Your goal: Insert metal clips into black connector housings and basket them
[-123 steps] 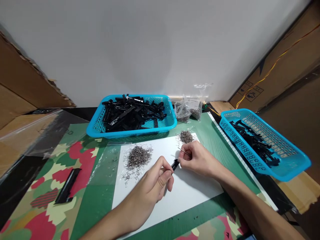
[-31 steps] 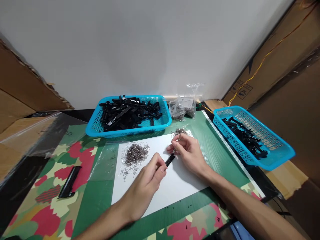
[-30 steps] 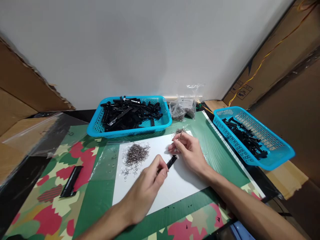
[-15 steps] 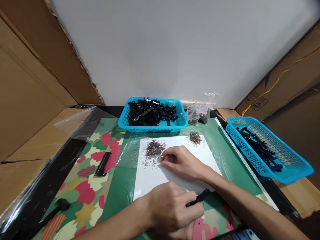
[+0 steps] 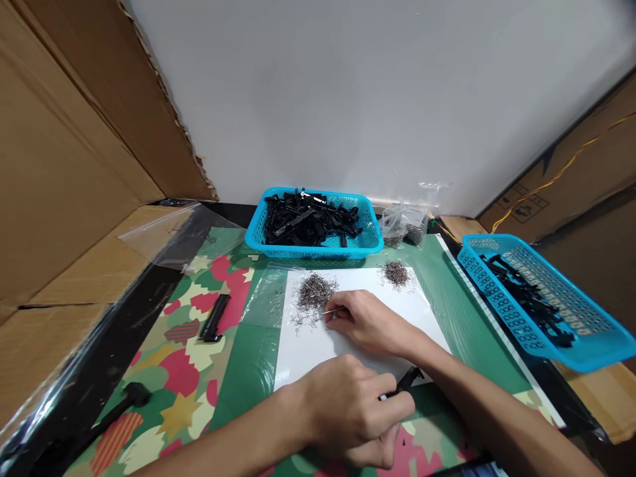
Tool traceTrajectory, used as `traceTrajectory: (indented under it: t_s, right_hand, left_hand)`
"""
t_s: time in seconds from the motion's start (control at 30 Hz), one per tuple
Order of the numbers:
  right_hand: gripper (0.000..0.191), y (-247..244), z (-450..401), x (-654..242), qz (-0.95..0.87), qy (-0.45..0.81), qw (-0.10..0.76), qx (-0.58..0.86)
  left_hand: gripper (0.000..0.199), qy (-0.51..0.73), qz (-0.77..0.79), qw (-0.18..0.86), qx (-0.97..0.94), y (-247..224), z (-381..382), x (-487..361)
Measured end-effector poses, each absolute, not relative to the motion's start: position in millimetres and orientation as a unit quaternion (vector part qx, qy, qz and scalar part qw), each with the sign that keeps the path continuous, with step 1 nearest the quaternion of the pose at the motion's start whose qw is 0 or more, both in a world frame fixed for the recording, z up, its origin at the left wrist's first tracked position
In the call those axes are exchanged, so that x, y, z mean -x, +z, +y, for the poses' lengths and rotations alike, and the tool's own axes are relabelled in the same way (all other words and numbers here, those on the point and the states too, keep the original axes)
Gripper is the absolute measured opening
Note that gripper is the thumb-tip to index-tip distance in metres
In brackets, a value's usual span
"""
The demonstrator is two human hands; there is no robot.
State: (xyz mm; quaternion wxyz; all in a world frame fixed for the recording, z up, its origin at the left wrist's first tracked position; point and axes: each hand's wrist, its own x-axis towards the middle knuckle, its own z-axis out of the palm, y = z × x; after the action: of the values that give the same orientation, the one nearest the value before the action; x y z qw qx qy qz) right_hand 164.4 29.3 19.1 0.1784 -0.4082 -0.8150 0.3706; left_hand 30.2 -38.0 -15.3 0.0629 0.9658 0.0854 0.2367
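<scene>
Black part [image 5: 408, 379] slants forward-right from the left hand [image 5: 355, 411] gripping it, while right hand [image 5: 370, 324] pinches 1 thin rod [image 5: 332, 311] beside wire pile [image 5: 317, 290].

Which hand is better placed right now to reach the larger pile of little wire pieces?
Probably the right hand: it is right beside the larger wire pile, pinching a thin metal rod. The left hand is farther away, nearer the camera, and grips a black part.
</scene>
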Motion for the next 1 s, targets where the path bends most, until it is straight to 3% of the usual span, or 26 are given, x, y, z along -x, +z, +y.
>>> traceTrajectory:
  t_s: [0.47, 0.8, 1.0]
  right_hand:
    - [0.011, 18.8, 28.6, -176.5, -0.817, 0.354, 0.194, 0.411]
    - [0.006, 27.7, 27.9, -186.3, -0.776, 0.428, 0.259, 0.384]
    - [0.019, 19.7, 27.3, -184.0, -0.789, 0.395, 0.243, 0.404]
  left_hand:
    - [0.012, 0.259, 0.068, 0.08, -0.96, -11.3, -34.4, -29.6]
    - [0.006, 0.265, 0.084, 0.09, -0.956, -12.3, -36.9, -28.8]
    - [0.008, 0.259, 0.08, 0.098, -0.958, -11.9, -36.7, -28.9]
